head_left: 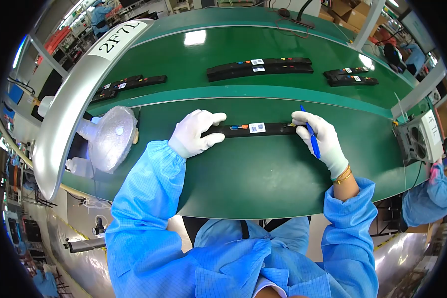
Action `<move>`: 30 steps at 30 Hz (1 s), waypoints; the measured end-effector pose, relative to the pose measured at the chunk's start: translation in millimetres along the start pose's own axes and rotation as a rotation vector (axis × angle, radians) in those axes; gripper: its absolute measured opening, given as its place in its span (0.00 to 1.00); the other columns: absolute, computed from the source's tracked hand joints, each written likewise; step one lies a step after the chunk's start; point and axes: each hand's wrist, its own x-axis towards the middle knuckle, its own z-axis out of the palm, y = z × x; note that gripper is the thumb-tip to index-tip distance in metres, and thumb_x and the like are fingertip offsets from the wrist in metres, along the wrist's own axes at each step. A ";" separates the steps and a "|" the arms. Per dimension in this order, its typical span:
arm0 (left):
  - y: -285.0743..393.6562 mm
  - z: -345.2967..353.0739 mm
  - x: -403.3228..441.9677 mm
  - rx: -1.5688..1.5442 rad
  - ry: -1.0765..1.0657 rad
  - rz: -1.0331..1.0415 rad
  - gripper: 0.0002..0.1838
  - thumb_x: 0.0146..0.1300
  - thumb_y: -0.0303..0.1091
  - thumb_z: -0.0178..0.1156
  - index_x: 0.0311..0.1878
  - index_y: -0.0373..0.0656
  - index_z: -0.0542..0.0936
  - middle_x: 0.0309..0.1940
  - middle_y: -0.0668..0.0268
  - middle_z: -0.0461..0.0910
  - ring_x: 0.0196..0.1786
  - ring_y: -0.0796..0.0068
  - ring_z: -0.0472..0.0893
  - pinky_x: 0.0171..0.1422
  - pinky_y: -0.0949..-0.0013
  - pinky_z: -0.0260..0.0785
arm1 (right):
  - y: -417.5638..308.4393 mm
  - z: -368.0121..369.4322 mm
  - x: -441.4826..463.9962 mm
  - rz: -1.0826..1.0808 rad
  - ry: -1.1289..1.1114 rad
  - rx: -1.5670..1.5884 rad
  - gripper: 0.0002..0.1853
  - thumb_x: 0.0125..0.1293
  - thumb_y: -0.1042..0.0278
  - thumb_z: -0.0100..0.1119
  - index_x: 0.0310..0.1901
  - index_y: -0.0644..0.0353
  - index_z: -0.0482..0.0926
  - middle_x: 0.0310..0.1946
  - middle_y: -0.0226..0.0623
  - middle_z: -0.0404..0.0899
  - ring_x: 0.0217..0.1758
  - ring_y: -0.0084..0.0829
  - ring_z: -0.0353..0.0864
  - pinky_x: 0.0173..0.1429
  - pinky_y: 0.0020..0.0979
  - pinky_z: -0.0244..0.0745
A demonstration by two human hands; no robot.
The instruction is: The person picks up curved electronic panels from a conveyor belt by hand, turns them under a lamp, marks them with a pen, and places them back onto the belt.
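Observation:
A long black bar [278,129] with a white QR-code label and small coloured connectors lies crosswise on the green worktop in front of me. My left hand [197,132], in a white glove, has thumb and fingers closed around the bar's left end. At the other end is my right hand [323,135], also gloved, its fingertips at the bar near a small yellowish part. A blue pen [311,131] is held in that hand, slanting across the fingers. Exactly how the right fingertips meet the bar is partly hidden.
Beyond a raised edge, more black bars [259,69] lie on the green belt, with others at left [129,85] and right [351,77]. A bubble-wrapped round object [113,139] stands left, below a silver lamp-like arm [74,109]. A fan unit [419,136] sits at right.

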 end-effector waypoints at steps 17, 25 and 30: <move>-162.0 -69.7 67.9 0.618 0.082 -0.634 0.32 0.63 0.30 0.57 0.72 0.58 0.68 0.75 0.59 0.62 0.67 0.51 0.75 0.70 0.54 0.70 | -9.1 2.3 1.4 -0.071 -0.048 -0.019 0.15 0.61 0.70 0.62 0.51 0.52 0.81 0.40 0.35 0.85 0.46 0.42 0.83 0.53 0.39 0.78; -148.0 -77.8 96.7 0.680 -0.227 -0.711 0.25 0.62 0.27 0.60 0.63 0.56 0.77 0.58 0.59 0.79 0.60 0.55 0.81 0.63 0.54 0.74 | -6.4 6.5 -2.5 -0.125 -0.072 0.043 0.16 0.63 0.61 0.63 0.52 0.51 0.81 0.45 0.42 0.83 0.50 0.46 0.82 0.54 0.43 0.78; -77.7 -60.6 100.3 0.563 0.053 -0.202 0.22 0.61 0.32 0.58 0.60 0.53 0.79 0.54 0.59 0.81 0.55 0.52 0.82 0.61 0.55 0.75 | -10.6 0.7 -0.2 0.006 0.157 0.148 0.24 0.66 0.55 0.66 0.61 0.53 0.78 0.51 0.39 0.83 0.55 0.41 0.82 0.59 0.38 0.78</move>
